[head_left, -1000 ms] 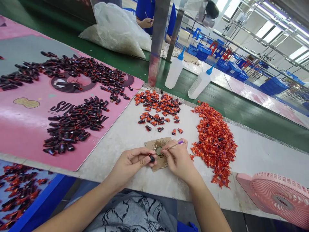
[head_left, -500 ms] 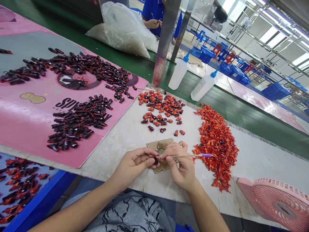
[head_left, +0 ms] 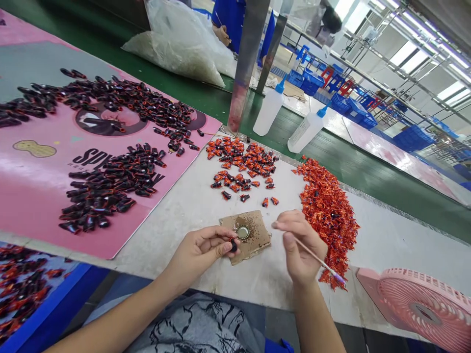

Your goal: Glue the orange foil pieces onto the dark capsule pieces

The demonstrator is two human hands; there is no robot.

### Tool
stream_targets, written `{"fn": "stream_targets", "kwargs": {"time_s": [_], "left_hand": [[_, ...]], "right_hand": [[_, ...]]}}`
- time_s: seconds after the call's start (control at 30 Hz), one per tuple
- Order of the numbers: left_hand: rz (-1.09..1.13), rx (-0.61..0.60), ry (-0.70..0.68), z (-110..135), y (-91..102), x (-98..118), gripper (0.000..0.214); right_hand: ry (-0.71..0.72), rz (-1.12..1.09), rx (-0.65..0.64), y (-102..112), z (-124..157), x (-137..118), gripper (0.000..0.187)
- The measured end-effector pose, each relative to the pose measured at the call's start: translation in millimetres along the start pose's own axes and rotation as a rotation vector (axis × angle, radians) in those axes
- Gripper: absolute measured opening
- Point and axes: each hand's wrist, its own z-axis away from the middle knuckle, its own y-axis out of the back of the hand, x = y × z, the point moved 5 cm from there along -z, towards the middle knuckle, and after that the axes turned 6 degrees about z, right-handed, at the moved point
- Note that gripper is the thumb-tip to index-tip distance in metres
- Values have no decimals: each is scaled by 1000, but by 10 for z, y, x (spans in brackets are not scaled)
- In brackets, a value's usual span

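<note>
My left hand [head_left: 200, 252] is shut on a small black and red piece [head_left: 233, 246], pinching it between thumb and fingers just beside a brown cardboard scrap [head_left: 253, 245]. On that scrap sits a round metal cap [head_left: 243, 232] ringed with brown specks. My right hand [head_left: 300, 242] grips a thin stick [head_left: 312, 255] with a purple end, and hovers apart from the piece, next to a heap of orange-red wrapped pieces [head_left: 329, 220]. Above the cardboard lies a scattered group of red and black pieces [head_left: 239, 164].
A pink printed mat [head_left: 110, 215] carries many black pieces on the white table [head_left: 184, 220]. Further off stand squeeze bottles [head_left: 268, 112] with blue nozzles, metal posts [head_left: 246, 63] and a white plastic bag [head_left: 180, 46]. A pink fan [head_left: 423, 304] sits at right; a person in blue [head_left: 235, 19] works beyond.
My right hand has moved right, away from the black piece, and the stick now slants down to the lower right. My left hand stays in place, holding the piece.
</note>
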Motion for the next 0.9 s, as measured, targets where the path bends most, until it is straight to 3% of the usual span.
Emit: {"fn": "stream_targets", "kwargs": {"time_s": [0.1,0.17,0.23,0.33,0.4,0.47,0.67,0.9], "left_hand": [[18,9,4,6,7,-4,31],[22,16,2,12,9,0,31],[17,23,3,20,4,11,32],[8,35,3,33,-10,36,32],[-1,46,-3,40,-13,51,32],[-19,53,-15,44,-7,59,32],[-44,36,-43,41,14,36,32],[-11,34,-75,59,25,37,31]], "right_hand": [[43,133,262,360,-40,56,24],[51,306,366,597,-72,130,29],[45,585,308,742,-124,244,28],[15,965,9,762,-175,520,23],[-73,1083,-142,726,-166,739,18],[-155,1132,-208,670,-151,925,16],[-299,1141,-248,502,-156,1269,19],[-356,1025,-163,527,-192,1216,18]]}}
